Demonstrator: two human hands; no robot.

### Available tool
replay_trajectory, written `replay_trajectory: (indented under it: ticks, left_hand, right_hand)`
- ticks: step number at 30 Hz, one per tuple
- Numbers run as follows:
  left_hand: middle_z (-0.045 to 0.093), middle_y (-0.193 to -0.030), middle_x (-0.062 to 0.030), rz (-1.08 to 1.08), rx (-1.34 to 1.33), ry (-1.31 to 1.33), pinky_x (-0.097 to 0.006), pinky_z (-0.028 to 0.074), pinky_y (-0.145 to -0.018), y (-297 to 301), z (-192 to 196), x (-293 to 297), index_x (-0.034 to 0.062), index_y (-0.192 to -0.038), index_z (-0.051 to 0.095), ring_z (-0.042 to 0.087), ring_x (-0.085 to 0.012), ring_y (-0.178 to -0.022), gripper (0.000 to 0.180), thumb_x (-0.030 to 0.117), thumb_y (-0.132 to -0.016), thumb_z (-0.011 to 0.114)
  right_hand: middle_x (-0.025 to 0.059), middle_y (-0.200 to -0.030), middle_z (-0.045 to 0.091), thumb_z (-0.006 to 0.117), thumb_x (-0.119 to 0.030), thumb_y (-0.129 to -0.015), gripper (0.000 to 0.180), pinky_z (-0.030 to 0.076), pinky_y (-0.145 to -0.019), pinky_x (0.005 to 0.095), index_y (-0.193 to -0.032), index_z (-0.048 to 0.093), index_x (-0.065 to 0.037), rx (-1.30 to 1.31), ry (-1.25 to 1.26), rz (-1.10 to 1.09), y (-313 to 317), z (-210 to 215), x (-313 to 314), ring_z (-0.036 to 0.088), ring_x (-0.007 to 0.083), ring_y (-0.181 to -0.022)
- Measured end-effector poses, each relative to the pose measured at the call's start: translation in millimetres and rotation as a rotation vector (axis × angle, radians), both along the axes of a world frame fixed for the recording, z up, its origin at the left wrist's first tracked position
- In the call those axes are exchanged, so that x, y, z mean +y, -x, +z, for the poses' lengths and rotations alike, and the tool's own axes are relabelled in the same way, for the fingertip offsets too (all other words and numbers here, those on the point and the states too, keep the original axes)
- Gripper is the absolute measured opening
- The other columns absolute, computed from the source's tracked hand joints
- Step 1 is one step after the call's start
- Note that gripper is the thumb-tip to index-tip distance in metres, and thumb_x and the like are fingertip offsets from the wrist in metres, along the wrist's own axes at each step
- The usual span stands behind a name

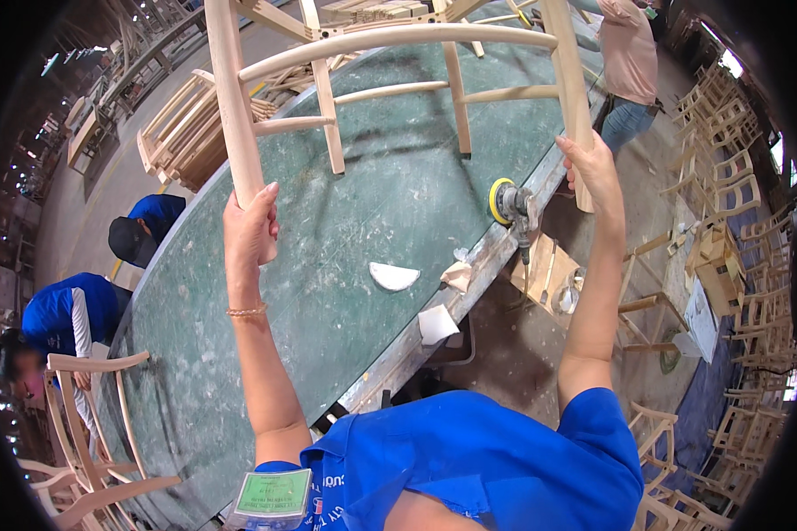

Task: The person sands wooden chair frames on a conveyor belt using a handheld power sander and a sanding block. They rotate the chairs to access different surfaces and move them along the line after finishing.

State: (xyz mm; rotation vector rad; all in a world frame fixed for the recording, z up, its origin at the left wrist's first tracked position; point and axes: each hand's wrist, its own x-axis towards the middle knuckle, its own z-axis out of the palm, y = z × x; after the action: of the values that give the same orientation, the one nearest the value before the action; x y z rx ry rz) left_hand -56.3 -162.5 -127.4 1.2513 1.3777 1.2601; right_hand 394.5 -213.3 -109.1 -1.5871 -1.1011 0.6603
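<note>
The wooden chair occupied the upper centre of the frame, with the left hand closed around its left post and the right hand closed around its right post.

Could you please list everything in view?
Pale wooden chair frame: one, beige, between both hands
Long green worktable: one, green, centre
Round yellow-rimmed sander: one, yellow and grey, worktable's right edge
Half-round white pad: one, white, worktable's middle
Squarish white pad: one, white, worktable's near edge
Crumpled beige scrap: one, beige, near sander
Stacked curved wooden parts: many, tan, upper left
Slender wooden armchair: one, beige, lower left
Wooden chairs in rows: many, pale, right
Brown box: one, brown, right
Co-workers: three or more, blue or pink tops, left and upper right
Left hand: one, bare, left post
Right hand: one, bare, right post
</note>
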Motion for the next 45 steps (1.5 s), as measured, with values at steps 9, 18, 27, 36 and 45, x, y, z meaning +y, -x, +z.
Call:
replay_trajectory:
  ticks: [9, 18, 27, 36, 45]
  left_hand:
    - [0.050, -0.061, 0.0005, 0.051, 0.020, -0.025, -0.023, 0.036, -0.037, -2.8, -8.7, -6.2, 0.0039, -0.089, 0.049, 0.045, -0.0067, -0.043, 0.030, 0.027, -0.084, 0.067]
    - [0.050, -0.059, -0.0009, 0.231, -0.041, 0.199, -0.024, 0.035, -0.036, -9.1, -116.5, -106.1, 0.0057, -0.086, 0.049, 0.047, -0.0086, -0.042, 0.023, 0.023, -0.087, 0.064]
    - [0.050, -0.063, -0.0032, 0.261, -0.424, 0.063, -0.025, 0.039, -0.040, -65.9, -233.3, -122.8, 0.0040, -0.090, 0.047, 0.048, -0.0113, -0.047, 0.029, 0.028, -0.088, 0.063]
    - [0.047, -0.120, -0.0313, -0.206, 0.408, 0.107, -0.046, 0.035, -0.098, -204.5, -283.3, 113.5, 0.0053, -0.129, 0.046, 0.048, -0.0461, -0.110, 0.045, 0.037, -0.097, 0.043]
    - [0.065, -0.105, -0.0186, -0.484, 0.790, 0.075, -0.043, 0.046, -0.084, -215.8, -271.8, 147.4, 0.0038, -0.122, 0.052, 0.062, -0.0361, -0.096, 0.057, 0.051, -0.089, 0.049]
  right_hand:
    - [0.0007, -0.063, 0.051, 0.070, -0.018, -0.079, 0.043, 0.038, -0.037, 0.0238, -0.113, 0.050, 0.001, -0.052, -0.066, 0.000, -3.3, -11.7, -1.4, 0.047, 0.0075, -0.044]
    - [0.0022, -0.079, 0.058, 0.068, -0.012, -0.081, 0.047, 0.042, -0.045, 0.0230, -0.123, 0.050, -0.001, 0.051, 0.041, -0.354, 21.2, -101.1, -91.7, 0.052, 0.0077, -0.059]
    - [0.0158, -0.103, 0.064, 0.071, -0.011, -0.078, 0.050, 0.049, -0.079, 0.0349, -0.122, 0.051, 0.001, -0.331, -0.213, -0.457, -39.3, -203.0, -36.8, 0.064, 0.0260, -0.093]
    - [0.0261, -0.134, 0.045, 0.072, -0.022, -0.078, 0.097, 0.045, -0.094, 0.0373, -0.149, 0.008, -0.008, -0.433, -0.155, -0.297, -35.1, -193.7, 125.8, 0.053, 0.0330, -0.118]
    - [0.0113, -0.097, 0.068, 0.058, -0.008, -0.088, 0.055, 0.050, -0.075, 0.0268, -0.138, 0.037, -0.004, 0.058, 0.078, -0.187, 9.3, -259.4, -25.4, 0.063, 0.0139, -0.080]
